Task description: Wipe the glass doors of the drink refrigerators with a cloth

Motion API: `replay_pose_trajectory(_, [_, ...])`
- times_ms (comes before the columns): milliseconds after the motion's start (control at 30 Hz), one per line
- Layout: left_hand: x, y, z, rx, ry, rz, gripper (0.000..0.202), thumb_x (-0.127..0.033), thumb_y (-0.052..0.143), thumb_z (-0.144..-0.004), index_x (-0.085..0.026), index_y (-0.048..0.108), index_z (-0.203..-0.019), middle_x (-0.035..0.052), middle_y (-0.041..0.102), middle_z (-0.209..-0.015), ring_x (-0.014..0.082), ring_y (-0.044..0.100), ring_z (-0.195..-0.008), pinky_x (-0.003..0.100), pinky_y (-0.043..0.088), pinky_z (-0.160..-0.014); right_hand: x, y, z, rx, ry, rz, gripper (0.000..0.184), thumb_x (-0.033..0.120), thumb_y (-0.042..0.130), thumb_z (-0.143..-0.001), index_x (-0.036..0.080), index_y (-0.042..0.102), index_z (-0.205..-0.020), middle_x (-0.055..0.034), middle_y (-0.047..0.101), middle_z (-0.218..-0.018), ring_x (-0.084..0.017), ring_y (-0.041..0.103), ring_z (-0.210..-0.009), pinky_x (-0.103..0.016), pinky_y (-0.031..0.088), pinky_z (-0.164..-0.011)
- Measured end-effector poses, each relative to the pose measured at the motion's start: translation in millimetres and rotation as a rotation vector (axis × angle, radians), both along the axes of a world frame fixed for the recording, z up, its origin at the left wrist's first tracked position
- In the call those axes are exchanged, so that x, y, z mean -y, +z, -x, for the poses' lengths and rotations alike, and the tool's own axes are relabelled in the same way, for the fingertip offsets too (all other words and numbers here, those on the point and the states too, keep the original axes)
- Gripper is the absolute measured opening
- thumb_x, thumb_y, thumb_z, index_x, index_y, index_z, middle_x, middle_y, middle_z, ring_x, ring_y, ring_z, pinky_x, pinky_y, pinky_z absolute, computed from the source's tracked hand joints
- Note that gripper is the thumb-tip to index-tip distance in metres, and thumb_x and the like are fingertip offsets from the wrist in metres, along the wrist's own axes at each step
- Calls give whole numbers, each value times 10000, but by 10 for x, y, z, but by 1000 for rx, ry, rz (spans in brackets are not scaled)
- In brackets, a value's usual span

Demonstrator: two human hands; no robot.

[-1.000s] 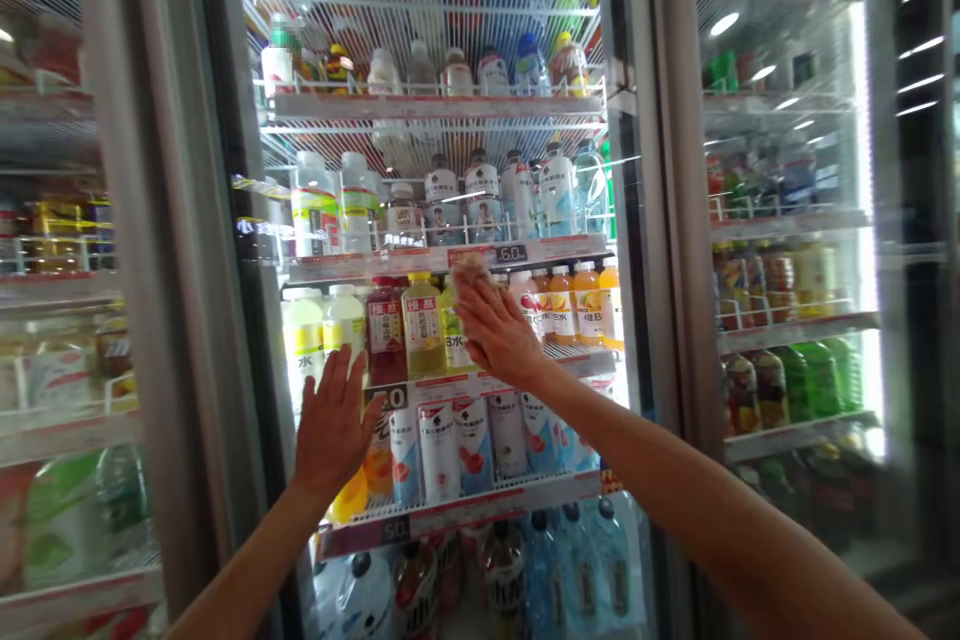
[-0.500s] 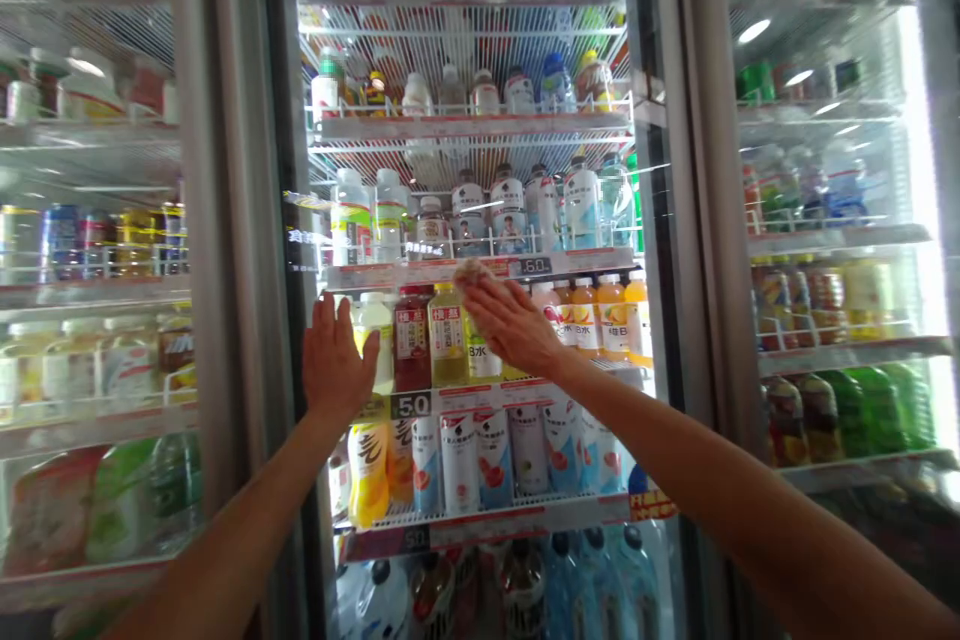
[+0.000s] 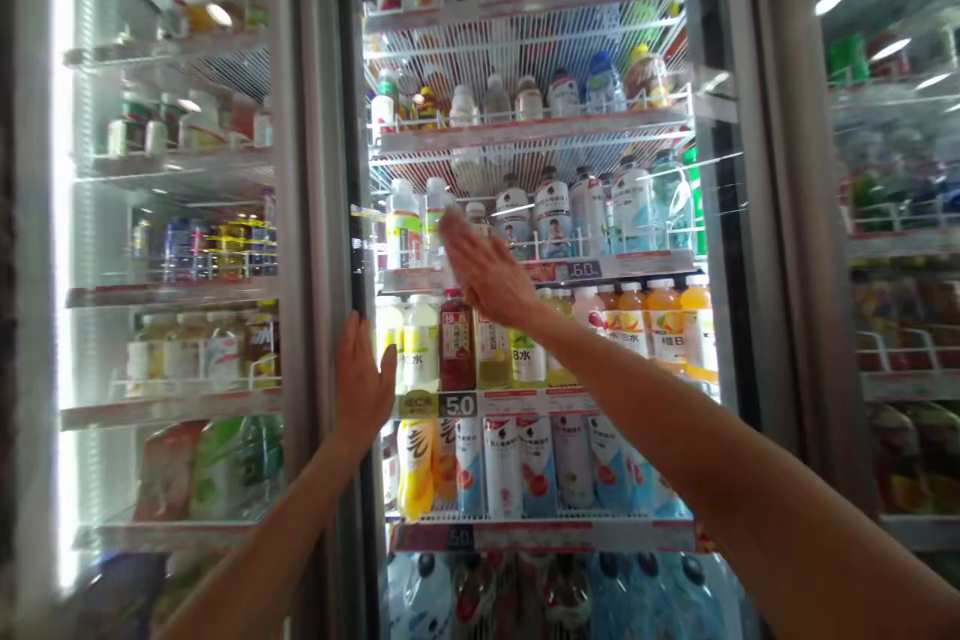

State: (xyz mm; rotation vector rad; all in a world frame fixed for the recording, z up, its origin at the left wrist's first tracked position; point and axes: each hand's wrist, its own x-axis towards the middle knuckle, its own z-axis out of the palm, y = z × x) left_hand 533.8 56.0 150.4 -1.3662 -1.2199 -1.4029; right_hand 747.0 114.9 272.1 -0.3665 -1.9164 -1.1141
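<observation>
I face a drinks cooler with a glass door (image 3: 637, 370). My right hand (image 3: 487, 275) lies flat against the glass at the level of the third shelf, fingers stretched up and left, and presses a small pale cloth (image 3: 448, 220) that peeks out, blurred, at the fingertips. My left hand (image 3: 364, 382) is spread flat on the door's dark left edge (image 3: 349, 170), thumb apart, with nothing in it. Behind the glass stand rows of bottles: white ones (image 3: 555, 215) above my right hand, and red and yellow ones (image 3: 457, 350) below it.
Wire shelves with price strips (image 3: 525, 135) run across the cooler. A second cooler (image 3: 172, 320) with cans and packs stands to the left, and a third one (image 3: 900, 220) to the right. Large water bottles (image 3: 660, 590) fill the bottom row.
My right hand slid up and left across the glass with the cloth. My left hand shifted from the glass to the door's left edge. My view turned left.
</observation>
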Motion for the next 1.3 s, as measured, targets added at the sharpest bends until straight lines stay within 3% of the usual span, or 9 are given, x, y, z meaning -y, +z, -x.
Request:
replay_pose_trajectory(100, [130,-71,109,-41,50,-33,543,-388,334,-909,-93,351,-1365,194,338,-1445,261,272,-1370,467,239,-1124,-73,357,197,-308,51,76,590,191,339,-861,85,223,-1430,-107,200,-1530,-255,52,-1428,-559,45,-1142])
replay_pose_trajectory(167, [209,-137,175,-71,82,-49,526,-355,355,-907,-107,343,-1371,187,336,-1448,259,266,-1373,470,230,-1126,-69,283,459,-209,49,55,561,151,310,-869,92,245,-1423,-87,208,-1530,-242,71,-1427,-540,76,-1149])
replay_pose_trajectory(300, [333,-363,314,-96,112,-68,530,-305,379,-905,-121,300,-1395,184,322,-1455,257,255,-1378,462,248,-1121,92,-905,872,230,19,-65,486,172,318,-902,140,344,-1386,-40,256,-1520,-202,168,-1412,-432,199,-1154])
replay_pose_trajectory(367, [369,-507,344,-124,113,-47,534,-292,389,-902,-132,287,-1402,181,318,-1457,258,259,-1377,464,260,-1115,160,-1590,802,430,59,-109,436,211,343,-909,153,427,-1332,-22,345,-1481,-190,235,-1388,-390,241,-1144])
replay_pose_trajectory(433, [378,-648,314,-152,108,-17,538,-284,396,-900,-142,277,-1406,182,317,-1457,260,263,-1375,468,271,-1108,175,-1956,545,542,105,-140,412,219,356,-912,178,451,-1311,9,389,-1456,-157,266,-1373,-352,247,-1145])
replay_pose_trajectory(633, [259,-1050,-104,-218,44,44,564,-280,390,-907,-176,210,-1432,164,318,-1462,244,253,-1382,460,282,-1102,-26,-1581,-465,-104,-106,65,595,156,435,-852,178,269,-1423,-58,295,-1502,-216,66,-1431,-524,84,-1161])
replay_pose_trajectory(867, [135,-1347,-530,-379,60,115,592,-259,409,-898,-140,192,-1436,175,299,-1473,245,183,-1405,455,263,-1109,36,-2438,-1114,395,-41,-119,485,154,437,-842,208,444,-1324,9,337,-1486,-154,52,-1431,-419,112,-1180])
replay_pose_trajectory(1067, [3,-1526,-860,-416,36,154,592,-252,418,-885,-126,225,-1430,169,323,-1462,242,146,-1413,465,218,-1125,-87,-2053,-1518,-336,-236,73,563,167,404,-874,171,294,-1426,-87,307,-1494,-210,30,-1434,-520,84,-1158])
replay_pose_trajectory(1300, [-13,-1817,-1157,-431,44,230,569,-275,409,-879,-144,282,-1418,138,352,-1453,239,164,-1407,458,209,-1131,0,-2884,-1865,367,-118,129,559,101,419,-825,258,413,-1362,-9,469,-1401,-141,302,-1365,-408,242,-1146])
